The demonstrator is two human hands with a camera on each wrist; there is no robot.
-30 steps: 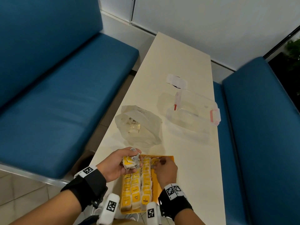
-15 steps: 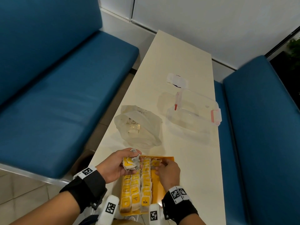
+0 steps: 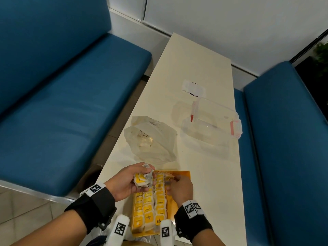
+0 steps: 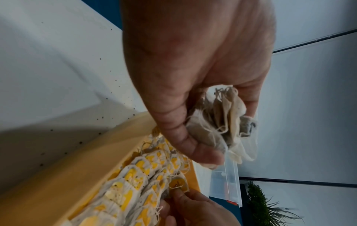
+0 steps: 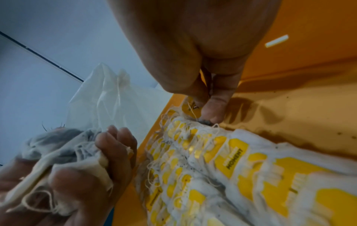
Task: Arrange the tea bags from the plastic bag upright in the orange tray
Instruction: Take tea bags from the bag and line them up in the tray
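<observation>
Fingers of the left hand (image 3: 124,181) curl round a bunch of tea bags (image 3: 142,179) above the orange tray (image 3: 184,174), where rows stand upright; right hand (image 3: 180,188) pinches one tea bag's tag (image 5: 193,105) at the far end; plastic bag (image 3: 152,141) lies beyond.

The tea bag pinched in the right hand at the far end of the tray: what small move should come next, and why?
Probably the right hand should press its tea bag down upright at the far end of the row and then let go. The bag is already against the row's end in the orange tray, and the left hand holds a bunch of tea bags waiting.
</observation>
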